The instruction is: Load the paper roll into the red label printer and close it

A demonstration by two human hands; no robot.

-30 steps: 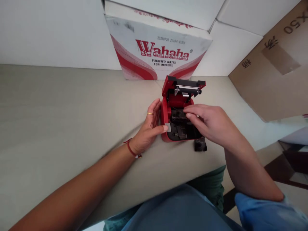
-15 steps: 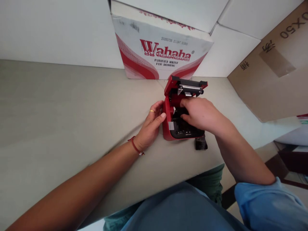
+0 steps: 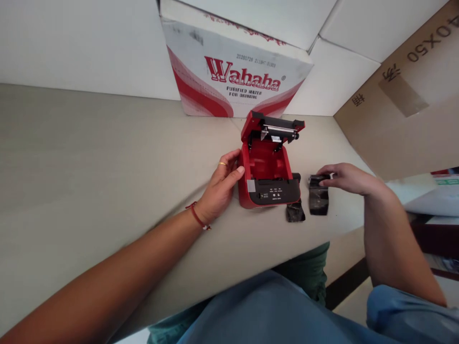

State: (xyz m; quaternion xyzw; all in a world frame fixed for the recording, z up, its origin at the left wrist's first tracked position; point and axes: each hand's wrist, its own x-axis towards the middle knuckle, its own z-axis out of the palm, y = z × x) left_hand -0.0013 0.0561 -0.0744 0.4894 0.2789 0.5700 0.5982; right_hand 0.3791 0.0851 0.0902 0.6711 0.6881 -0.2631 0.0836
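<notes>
A small red printer (image 3: 267,167) stands on the beige table (image 3: 107,157) with its lid raised and its red inner bay showing. My left hand (image 3: 222,184) rests against the printer's left side, fingers curled on the casing. To the right of the printer, my right hand (image 3: 344,177) pinches the top of a black roll of film (image 3: 318,198) that touches the table. A second black piece (image 3: 295,211) lies by the printer's front right corner.
A white and red Wahaha water carton (image 3: 236,71) stands against the wall behind the printer. A large brown cardboard box (image 3: 405,100) leans at the right. The table's near edge runs just in front of the printer, above my lap.
My right hand has come out of the printer's bay with the black roll and moved it right, down to the table. The bay now shows bare red. The left hand stayed put.
</notes>
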